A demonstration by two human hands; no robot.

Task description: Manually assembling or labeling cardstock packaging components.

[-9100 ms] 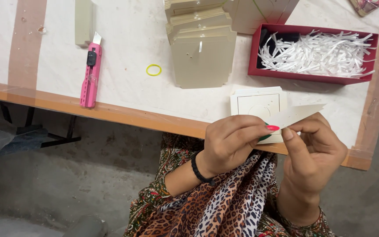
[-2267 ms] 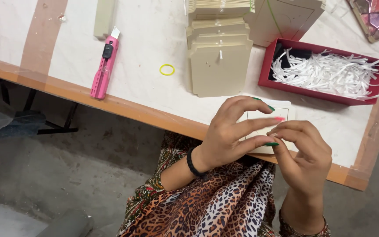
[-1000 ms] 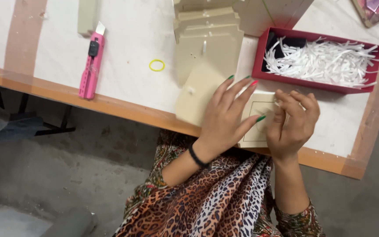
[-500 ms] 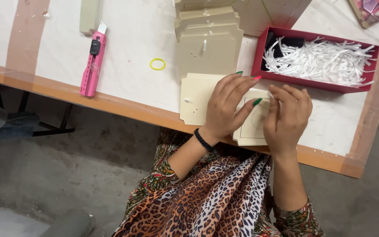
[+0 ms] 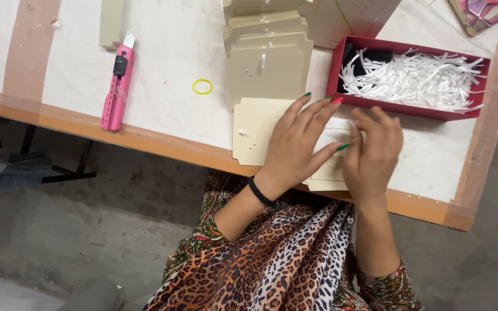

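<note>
A cream card panel (image 5: 256,129) lies flat at the table's near edge. My left hand (image 5: 298,144) rests palm down across its right part, fingers spread, nails painted green and red. My right hand (image 5: 372,151) lies beside it, fingers bent, pressing on a second pale card piece (image 5: 328,173) that pokes out beneath both hands toward the table edge. Neither hand grips anything. A stack of like cream panels (image 5: 267,63) sits just beyond the flat panel.
A red box (image 5: 346,62) of white shredded paper (image 5: 416,78) stands at the right. A pink utility knife (image 5: 116,87) and a yellow rubber band (image 5: 202,86) lie to the left. The table's orange edge (image 5: 145,138) runs along the front.
The card piece I held up in both hands has come down onto the table. A cream panel was drawn from the stack and laid flat; both hands now press on the cards.
</note>
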